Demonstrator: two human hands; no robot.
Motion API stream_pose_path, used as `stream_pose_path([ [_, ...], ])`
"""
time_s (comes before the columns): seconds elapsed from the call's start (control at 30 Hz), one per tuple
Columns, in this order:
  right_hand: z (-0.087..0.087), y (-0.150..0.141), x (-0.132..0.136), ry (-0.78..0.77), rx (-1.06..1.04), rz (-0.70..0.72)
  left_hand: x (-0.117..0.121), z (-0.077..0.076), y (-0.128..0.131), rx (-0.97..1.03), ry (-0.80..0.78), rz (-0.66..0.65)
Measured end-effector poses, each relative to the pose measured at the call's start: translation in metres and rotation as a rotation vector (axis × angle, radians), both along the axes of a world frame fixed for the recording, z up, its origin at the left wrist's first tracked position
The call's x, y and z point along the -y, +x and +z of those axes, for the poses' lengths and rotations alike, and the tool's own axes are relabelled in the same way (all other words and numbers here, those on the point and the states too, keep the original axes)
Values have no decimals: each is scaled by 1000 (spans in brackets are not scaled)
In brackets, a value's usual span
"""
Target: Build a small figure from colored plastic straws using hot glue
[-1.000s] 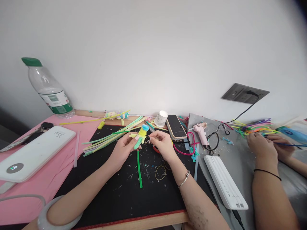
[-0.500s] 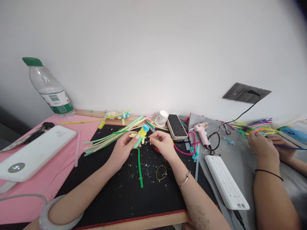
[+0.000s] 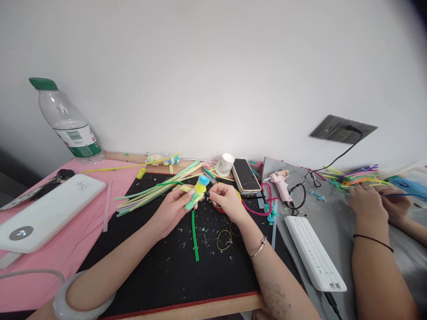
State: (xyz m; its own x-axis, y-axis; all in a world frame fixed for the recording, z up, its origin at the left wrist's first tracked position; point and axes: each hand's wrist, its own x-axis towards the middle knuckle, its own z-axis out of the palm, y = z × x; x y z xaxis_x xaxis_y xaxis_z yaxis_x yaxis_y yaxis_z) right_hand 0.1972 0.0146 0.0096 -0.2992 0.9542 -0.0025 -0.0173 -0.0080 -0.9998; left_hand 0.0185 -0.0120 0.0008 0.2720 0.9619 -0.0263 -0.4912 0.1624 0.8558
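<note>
My left hand (image 3: 176, 202) is closed around a small pipe-cleaner figure (image 3: 199, 190), tilted with its top to the right. Its top is blue, its middle yellow and its lower part mint green; a pale yellow arm sticks out on the left. At the figure's right side, my right hand (image 3: 225, 199) has thumb and fingers pinched together, seemingly on its other arm, which the fingertips hide. Below the hands a green pipe cleaner (image 3: 195, 238) lies on the black mat (image 3: 160, 275). A bundle of green and yellow pipe cleaners (image 3: 143, 200) lies left of my left hand.
Behind my hands stand a paper cup (image 3: 224, 165) and a phone (image 3: 246, 176). A pink glue gun (image 3: 281, 184) and a white power strip (image 3: 315, 253) lie right; a power bank (image 3: 50, 213) and bottle (image 3: 71, 124) are left. Another person's hands (image 3: 370, 204) work at far right.
The figure has turned slightly in my left hand, its blue top shifting right. Its right arm, seen before, is now hidden by my right fingertips. The other person's hands moved a little.
</note>
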Motion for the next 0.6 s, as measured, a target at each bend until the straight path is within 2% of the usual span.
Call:
stream_pose_path([
  [0.2,0,4,0,-94,-139,125,1,0,-3,69,-91,-140],
  [0.33,3,7,1,-157,-240,191,4,3,-4,27,-96,-219],
  [0.5,3,8,1,-185,-142,168,7,8,-3,-293,59,-320],
  [0.6,6,8,1,-103,-84,132,6,7,-2,-492,163,-301],
])
